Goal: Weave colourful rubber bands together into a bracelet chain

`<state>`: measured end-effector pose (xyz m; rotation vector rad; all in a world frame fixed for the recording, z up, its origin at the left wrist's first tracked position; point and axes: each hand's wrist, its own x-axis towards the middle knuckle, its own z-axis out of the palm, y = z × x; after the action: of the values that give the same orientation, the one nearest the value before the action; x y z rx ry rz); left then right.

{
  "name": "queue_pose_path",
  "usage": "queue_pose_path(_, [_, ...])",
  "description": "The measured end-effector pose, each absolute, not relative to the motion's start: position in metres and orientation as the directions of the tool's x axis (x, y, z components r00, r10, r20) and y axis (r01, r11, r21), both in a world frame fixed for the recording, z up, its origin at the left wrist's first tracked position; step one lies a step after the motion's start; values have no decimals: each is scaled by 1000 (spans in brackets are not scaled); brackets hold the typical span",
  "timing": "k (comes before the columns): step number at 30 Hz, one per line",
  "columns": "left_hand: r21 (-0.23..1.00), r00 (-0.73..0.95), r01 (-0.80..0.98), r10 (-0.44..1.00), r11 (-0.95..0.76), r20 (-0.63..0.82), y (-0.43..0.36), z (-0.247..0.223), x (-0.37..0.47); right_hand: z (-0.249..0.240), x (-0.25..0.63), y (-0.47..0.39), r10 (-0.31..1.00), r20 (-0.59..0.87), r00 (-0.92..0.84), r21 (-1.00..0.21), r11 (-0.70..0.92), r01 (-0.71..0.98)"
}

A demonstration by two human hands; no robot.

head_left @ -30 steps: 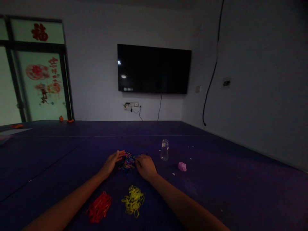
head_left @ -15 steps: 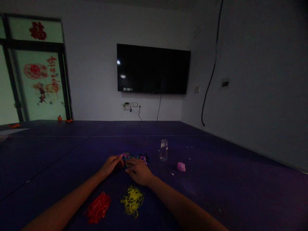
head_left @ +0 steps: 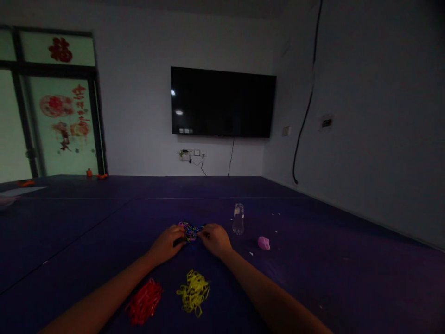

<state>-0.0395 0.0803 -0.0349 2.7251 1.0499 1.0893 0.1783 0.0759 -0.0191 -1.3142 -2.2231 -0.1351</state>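
A pile of mixed-colour bands (head_left: 189, 231), blue, purple and pink, lies on the dark purple table. My left hand (head_left: 168, 243) touches its left side with thumb and fingers apart. At the right side of the pile is my right hand (head_left: 214, 237), its fingers closed together at the edge of the bands; what they pinch is too small to make out. Nearer to me, between my forearms, lie a heap of red bands (head_left: 144, 301) and a heap of yellow bands (head_left: 193, 292).
A clear bottle (head_left: 238, 218) stands upright right of my right hand, with a pink lump (head_left: 263, 243) beyond it to the right. Small white scraps dot the table (head_left: 313, 260). Orange objects (head_left: 89, 172) sit at the far left edge.
My right hand has moved right, off the middle of the mixed pile. My left hand has opened its fingers at the pile's left side. The view has shifted slightly.
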Motion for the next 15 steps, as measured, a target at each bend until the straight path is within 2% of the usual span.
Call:
queue_pose_path(3, [168, 590, 590, 564, -789, 577, 79, -34, -38, -20, 168, 69, 756, 484, -441, -137, 563, 815])
queue_pose_path(6, [133, 586, 629, 579, -766, 566, 79, -33, -37, -21, 162, 65, 759, 460, -460, -79, 551, 831])
queue_pose_path(13, [96, 517, 725, 631, -682, 578, 79, -33, -37, -24, 170, 75, 867, 447, -221, -203, 339, 919])
queue_pose_path(15, [95, 485, 760, 658, -643, 576, 78, -32, -36, -24, 172, 75, 870, 450, -202, -210, 323, 923])
